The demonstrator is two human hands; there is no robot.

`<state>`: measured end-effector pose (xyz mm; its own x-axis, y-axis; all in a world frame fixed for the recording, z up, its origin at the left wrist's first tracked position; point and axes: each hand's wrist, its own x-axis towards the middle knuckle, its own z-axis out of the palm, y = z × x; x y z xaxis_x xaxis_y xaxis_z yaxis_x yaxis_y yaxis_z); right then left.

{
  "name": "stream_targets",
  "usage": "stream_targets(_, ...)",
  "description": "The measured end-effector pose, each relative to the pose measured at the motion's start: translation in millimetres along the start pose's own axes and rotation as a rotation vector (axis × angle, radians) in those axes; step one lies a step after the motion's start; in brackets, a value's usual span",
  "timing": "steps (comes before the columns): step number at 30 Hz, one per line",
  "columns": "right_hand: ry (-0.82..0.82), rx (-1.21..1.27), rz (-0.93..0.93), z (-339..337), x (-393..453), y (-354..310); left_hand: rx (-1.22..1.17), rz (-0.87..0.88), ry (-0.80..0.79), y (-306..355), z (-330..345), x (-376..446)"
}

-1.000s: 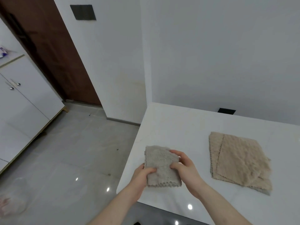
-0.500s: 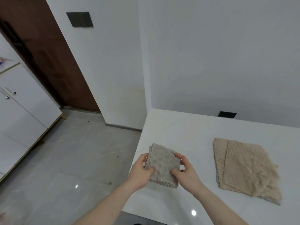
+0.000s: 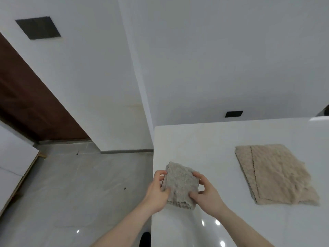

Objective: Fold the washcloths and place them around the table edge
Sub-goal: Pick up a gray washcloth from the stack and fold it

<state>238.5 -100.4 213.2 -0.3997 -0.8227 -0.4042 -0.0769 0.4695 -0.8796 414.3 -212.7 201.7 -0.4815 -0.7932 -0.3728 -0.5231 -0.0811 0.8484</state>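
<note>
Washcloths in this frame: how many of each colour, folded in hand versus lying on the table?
Grey washcloth, folded, gripped by left hand and right hand near the table corner: 1
Beige washcloths, overlapping and lying flat on the table: 2 edges show; any more beneath cannot be told
Total: 3 visible
</note>
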Motion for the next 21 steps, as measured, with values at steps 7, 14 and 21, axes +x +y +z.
stream_targets(7,0.139,0.041,0.068,75,21,-14,0.231,0.073,-0.205,-38,-71,50)
stream_targets(14,0.280,0.138,0.114,77,1,-23,0.276,0.143,-0.289,-31,-69,58)
stream_targets(21,0.367,0.065,0.091,45,-18,-3,0.296,0.196,-0.382,-17,-38,42)
